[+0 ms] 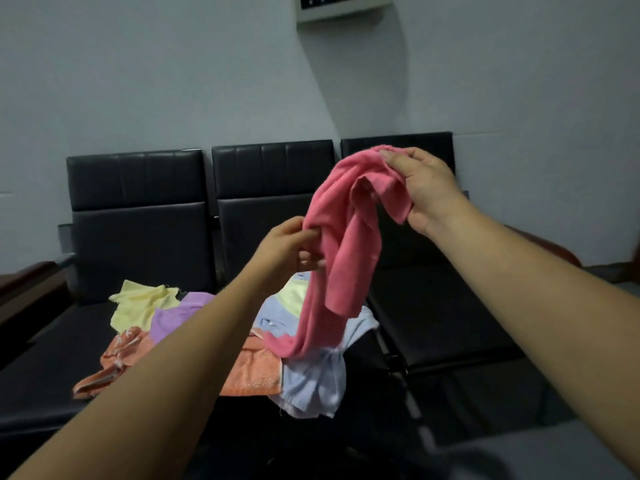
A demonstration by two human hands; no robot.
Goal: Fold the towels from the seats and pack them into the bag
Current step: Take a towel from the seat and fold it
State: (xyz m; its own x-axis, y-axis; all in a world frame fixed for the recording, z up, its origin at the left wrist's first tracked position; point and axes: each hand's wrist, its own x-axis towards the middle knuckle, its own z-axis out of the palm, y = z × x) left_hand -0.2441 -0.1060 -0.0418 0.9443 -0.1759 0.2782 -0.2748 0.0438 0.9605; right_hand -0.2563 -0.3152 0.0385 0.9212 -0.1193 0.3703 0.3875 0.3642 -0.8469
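Note:
A pink towel (341,237) hangs crumpled in the air above the seats. My right hand (420,188) grips its upper end near the top right. My left hand (291,245) pinches an edge of it lower down on the left. The towel's bottom end trails onto a heap of towels on the black seats: a yellow towel (138,304), a purple towel (176,317), an orange towel (249,372) and a light blue towel (311,379). No bag is in view.
A row of three black padded seats (138,237) stands against a grey wall. The right seat (443,327) holds no towels. A dark wooden armrest (24,278) is at the left edge, and a white panel (343,6) hangs on the wall above.

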